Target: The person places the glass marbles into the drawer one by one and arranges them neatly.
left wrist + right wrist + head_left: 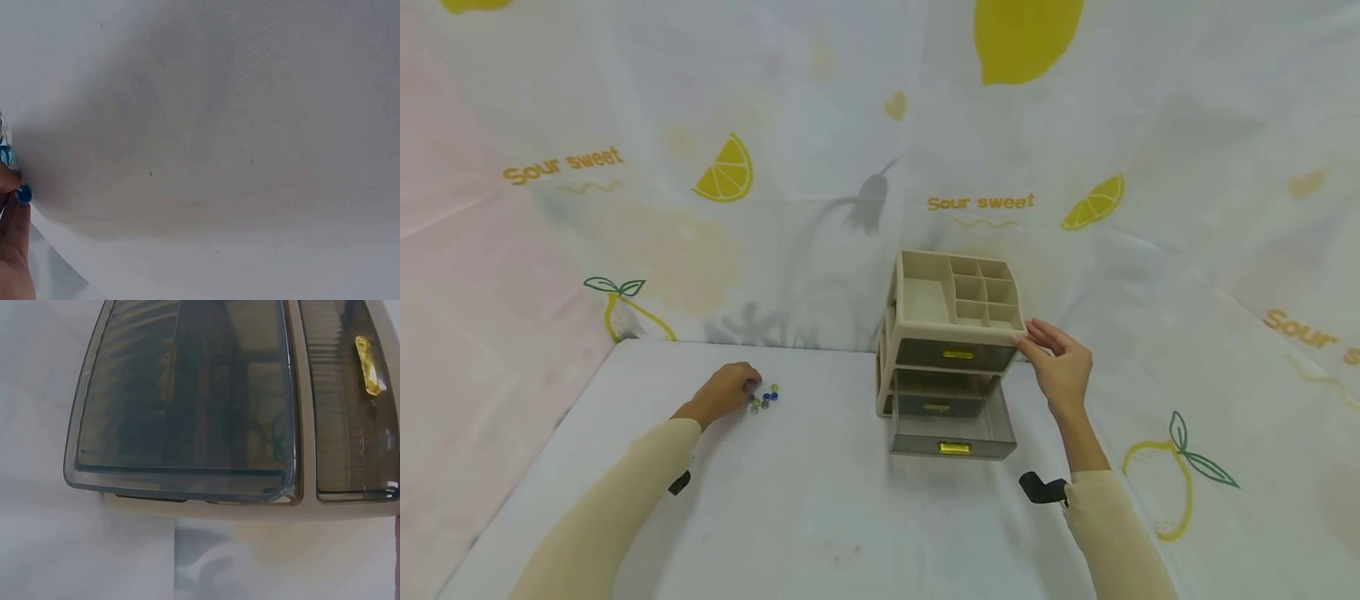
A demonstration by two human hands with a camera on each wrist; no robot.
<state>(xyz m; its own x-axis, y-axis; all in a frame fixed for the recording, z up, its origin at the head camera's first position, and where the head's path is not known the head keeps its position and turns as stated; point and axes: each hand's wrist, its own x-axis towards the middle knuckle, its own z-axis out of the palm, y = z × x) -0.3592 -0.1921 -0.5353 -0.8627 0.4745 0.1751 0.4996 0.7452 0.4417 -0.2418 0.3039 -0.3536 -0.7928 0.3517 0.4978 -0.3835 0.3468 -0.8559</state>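
Observation:
My left hand point(726, 392) is at the small glass marbles point(766, 397) on the left of the table. In the left wrist view, its thumb and a finger pinch a blue marble point(23, 194). Several blue, yellow-green and clear marbles lie loose beside the fingertips. At the right, my right hand point(1063, 367) grips the upper front right corner of a beige desktop drawer organizer point(921, 331), thumb at the front edge and fingers along the side. The lower smoky clear drawer point(913, 447) is pulled out, and the upper drawer point(917, 353) is closed.
The organizer's top has a divided tray point(970, 288). Lemon-printed white cloth point(820, 250) hangs behind the white table point(805, 500). A black wrist mount point(1041, 488) sticks out beside the right sleeve.

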